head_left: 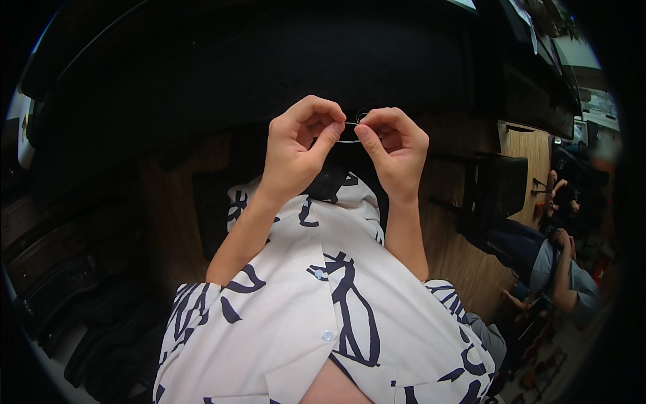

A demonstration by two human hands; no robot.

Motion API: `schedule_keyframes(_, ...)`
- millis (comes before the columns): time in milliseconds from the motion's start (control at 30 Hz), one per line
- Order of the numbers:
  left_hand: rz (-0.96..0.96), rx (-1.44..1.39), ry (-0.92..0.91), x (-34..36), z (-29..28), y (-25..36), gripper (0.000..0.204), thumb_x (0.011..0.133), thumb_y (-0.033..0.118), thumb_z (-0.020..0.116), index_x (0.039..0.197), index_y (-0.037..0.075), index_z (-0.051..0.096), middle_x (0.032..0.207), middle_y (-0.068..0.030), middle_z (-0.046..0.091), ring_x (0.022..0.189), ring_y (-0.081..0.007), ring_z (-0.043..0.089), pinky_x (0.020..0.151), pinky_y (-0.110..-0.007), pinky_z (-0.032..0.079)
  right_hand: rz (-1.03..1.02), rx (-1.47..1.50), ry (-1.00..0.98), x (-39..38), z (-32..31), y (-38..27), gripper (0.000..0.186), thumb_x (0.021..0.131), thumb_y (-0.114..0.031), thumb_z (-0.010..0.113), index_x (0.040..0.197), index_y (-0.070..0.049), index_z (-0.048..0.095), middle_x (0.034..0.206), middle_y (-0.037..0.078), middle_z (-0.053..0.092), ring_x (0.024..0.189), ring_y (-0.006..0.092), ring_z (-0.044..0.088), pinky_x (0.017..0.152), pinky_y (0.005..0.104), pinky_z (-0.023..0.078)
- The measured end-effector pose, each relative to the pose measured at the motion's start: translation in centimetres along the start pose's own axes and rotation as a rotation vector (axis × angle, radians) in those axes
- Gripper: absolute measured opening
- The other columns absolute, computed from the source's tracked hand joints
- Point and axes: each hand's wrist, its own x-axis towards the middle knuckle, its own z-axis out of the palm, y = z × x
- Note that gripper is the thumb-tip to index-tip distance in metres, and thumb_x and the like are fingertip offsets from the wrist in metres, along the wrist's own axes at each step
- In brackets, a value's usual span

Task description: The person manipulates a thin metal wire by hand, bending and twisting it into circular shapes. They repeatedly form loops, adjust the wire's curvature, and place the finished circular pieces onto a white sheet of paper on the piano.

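A thin, pale wire or cord (348, 141) runs between my two hands, with a dark fine loop beside the right fingertips. My left hand (304, 143) pinches one side of it between thumb and forefinger. On the other side, my right hand (393, 145) pinches it the same way, the fingertips of both hands a short gap apart. Both hands are raised in front of my chest, over a dark surface. The strand is too thin to tell its exact kind, and the pinched parts are hidden by the fingertips.
A broad black table (269, 60) spans the far side. Wooden flooring (444, 236) shows on both sides of me. To the right stands a black chair (501, 185), and beyond it sit other people, one in a grey-blue shirt (546, 266). Dark stacked shapes (74, 269) fill the left.
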Motion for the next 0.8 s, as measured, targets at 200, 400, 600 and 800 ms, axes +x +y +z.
schedule_keyframes(200, -0.029, 0.029, 0.0, 0.2, 0.4, 0.4, 0.013, 0.088, -0.012, 0.064, 0.091, 0.001, 0.062, 0.092, -0.0044, 0.063, 0.079, -0.0084, 0.062, 0.071, -0.022, 0.052, -0.325, -0.413, 0.088, 1.2, 0.6, 0.3, 0.01, 0.08, 0.0, 0.077, 0.089, -0.006, 0.075, 0.075, 0.004, 0.066, 0.058, 0.012, 0.061, 0.049, 0.0234, 0.045)
schedule_keyframes(400, 0.121, 0.125, 0.016, 0.4, 0.8, 0.0, 0.019, 0.084, -0.019, 0.057, 0.083, 0.0, 0.057, 0.089, -0.0057, 0.061, 0.077, -0.0097, 0.062, 0.071, -0.023, 0.053, -0.345, -0.535, 0.06, 1.0, 0.6, 0.2, 0.005, 0.087, 0.0, 0.068, 0.084, -0.003, 0.07, 0.072, 0.006, 0.063, 0.056, 0.0165, 0.06, 0.048, 0.025, 0.044)
schedule_keyframes(600, 0.177, 0.2, 0.037, 0.4, 0.3, -0.3, 0.022, 0.082, -0.023, 0.053, 0.084, -0.001, 0.057, 0.091, -0.0073, 0.06, 0.077, -0.0106, 0.061, 0.07, -0.023, 0.052, -0.039, -0.247, -0.163, 1.0, 0.1, 0.0, 0.008, 0.089, 0.003, 0.062, 0.082, 0.002, 0.065, 0.07, 0.007, 0.062, 0.057, 0.0127, 0.058, 0.051, 0.0231, 0.043)
schedule_keyframes(800, 0.093, 0.02, -0.02, 0.6, -0.4, -1.1, 0.018, 0.086, -0.019, 0.056, 0.086, -0.001, 0.058, 0.092, -0.0057, 0.059, 0.077, -0.0104, 0.06, 0.07, -0.023, 0.052, 0.422, 0.641, -0.371, 1.2, -1.5, 1.7, 0.023, 0.102, -0.015, 0.056, 0.088, 0.001, 0.063, 0.071, 0.0, 0.057, 0.057, 0.0028, 0.042, 0.052, 0.019, 0.034)
